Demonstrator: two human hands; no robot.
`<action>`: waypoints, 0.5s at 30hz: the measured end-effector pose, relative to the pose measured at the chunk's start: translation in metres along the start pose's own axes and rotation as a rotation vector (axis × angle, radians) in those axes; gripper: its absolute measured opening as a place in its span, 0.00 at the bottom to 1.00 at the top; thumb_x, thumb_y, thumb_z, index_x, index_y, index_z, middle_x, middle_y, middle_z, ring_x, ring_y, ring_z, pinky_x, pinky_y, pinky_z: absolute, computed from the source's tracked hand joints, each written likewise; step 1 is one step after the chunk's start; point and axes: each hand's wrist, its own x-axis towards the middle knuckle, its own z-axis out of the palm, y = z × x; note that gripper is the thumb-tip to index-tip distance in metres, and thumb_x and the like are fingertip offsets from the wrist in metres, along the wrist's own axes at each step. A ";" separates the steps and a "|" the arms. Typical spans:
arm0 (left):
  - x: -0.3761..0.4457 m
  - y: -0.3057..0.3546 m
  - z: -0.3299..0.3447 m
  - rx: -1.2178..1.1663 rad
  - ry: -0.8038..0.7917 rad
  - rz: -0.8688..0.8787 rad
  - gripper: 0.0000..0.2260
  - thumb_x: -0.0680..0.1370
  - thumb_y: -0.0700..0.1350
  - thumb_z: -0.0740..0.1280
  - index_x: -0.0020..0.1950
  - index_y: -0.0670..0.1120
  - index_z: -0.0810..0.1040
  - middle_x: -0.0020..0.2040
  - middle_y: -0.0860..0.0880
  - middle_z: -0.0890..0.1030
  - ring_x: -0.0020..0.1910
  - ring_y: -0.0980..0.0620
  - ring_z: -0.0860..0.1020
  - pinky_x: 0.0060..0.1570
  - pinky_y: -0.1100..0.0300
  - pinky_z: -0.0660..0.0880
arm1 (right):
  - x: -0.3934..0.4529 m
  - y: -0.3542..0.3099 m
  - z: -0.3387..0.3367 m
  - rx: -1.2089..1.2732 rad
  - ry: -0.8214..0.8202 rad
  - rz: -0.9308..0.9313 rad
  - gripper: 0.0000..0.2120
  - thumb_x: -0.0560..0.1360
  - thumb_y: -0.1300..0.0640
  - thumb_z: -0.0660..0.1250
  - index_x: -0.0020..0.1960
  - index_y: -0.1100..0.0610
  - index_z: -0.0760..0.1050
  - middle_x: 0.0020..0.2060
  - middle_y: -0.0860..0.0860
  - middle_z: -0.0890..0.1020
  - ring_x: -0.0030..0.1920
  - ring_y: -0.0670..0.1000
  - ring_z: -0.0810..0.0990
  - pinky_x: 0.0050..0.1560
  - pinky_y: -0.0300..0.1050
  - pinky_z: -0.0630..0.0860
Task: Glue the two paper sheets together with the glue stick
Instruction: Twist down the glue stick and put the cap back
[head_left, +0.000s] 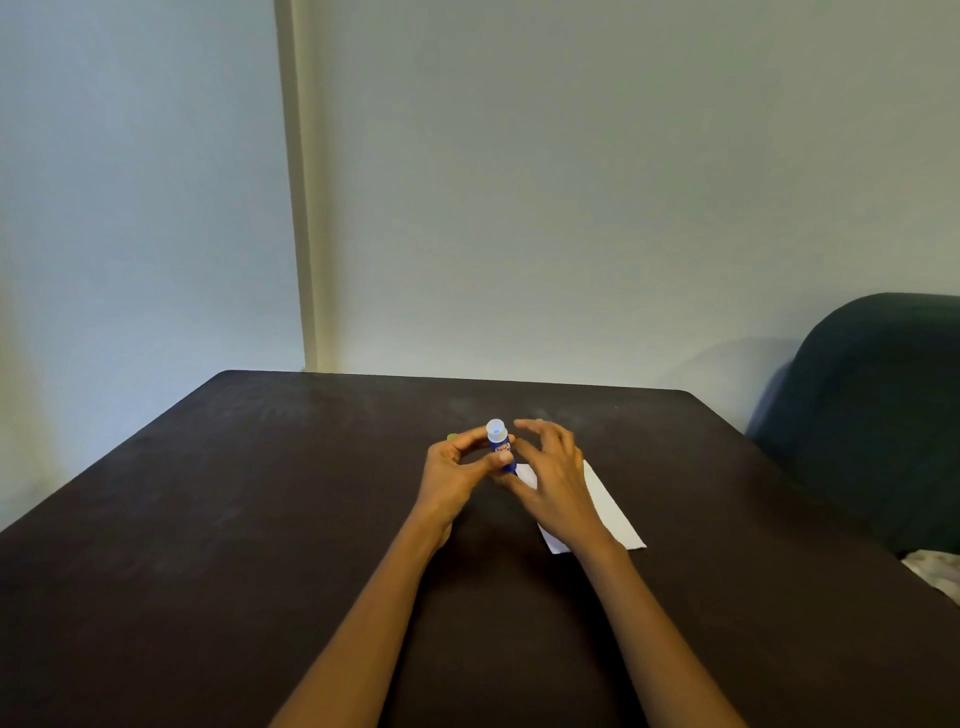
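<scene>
Glue stick (497, 446) front and centre, upright above the dark table (260, 519), blue barrel with a red-and-white label and a pale translucent cap on top. And it's the left hand (457, 470) doing the holding: thumb across the near side of the barrel, fingers curled round the far side, a firm pinch low on the tube. Something small and yellow-green peeks out just behind those left fingers, too hidden to name.

Over to the right hand (553, 480), right beside the stick, fingers spread and gently arched, nothing in its grasp. Its thumb sits down by the base of the tube; whether it's touching the barrel is hard to call from this angle.

Underneath that right hand and wrist lies the white paper (610, 512), flat on the table, angled toward the near right. One sheet or two stacked? Can't tell, the hand covers much of it.

Both forearms stretch in bare from the bottom edge. Off to the right, a dark green chair (872, 415) stands beside the table, with a scrap of pale patterned cloth (935, 571) at its foot. Plain pale wall (571, 182) behind.
</scene>
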 end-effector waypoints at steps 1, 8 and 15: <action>0.001 0.000 -0.001 0.001 -0.001 0.001 0.14 0.70 0.37 0.72 0.52 0.51 0.81 0.53 0.45 0.83 0.55 0.49 0.80 0.58 0.52 0.76 | 0.000 0.002 0.000 0.038 -0.056 -0.006 0.17 0.76 0.49 0.66 0.64 0.50 0.74 0.71 0.49 0.66 0.73 0.51 0.56 0.67 0.47 0.54; 0.002 -0.002 -0.001 -0.020 -0.014 0.033 0.14 0.69 0.37 0.73 0.45 0.57 0.84 0.51 0.45 0.84 0.54 0.47 0.80 0.56 0.51 0.77 | -0.001 -0.002 -0.004 -0.070 0.172 0.010 0.10 0.68 0.48 0.73 0.45 0.52 0.79 0.55 0.50 0.77 0.64 0.53 0.69 0.68 0.57 0.57; 0.000 0.001 -0.003 -0.117 -0.013 0.029 0.12 0.71 0.37 0.71 0.49 0.53 0.82 0.46 0.53 0.86 0.49 0.57 0.82 0.46 0.68 0.76 | -0.002 -0.002 0.000 0.180 -0.027 0.049 0.12 0.75 0.47 0.65 0.56 0.49 0.78 0.70 0.47 0.67 0.74 0.48 0.52 0.69 0.52 0.54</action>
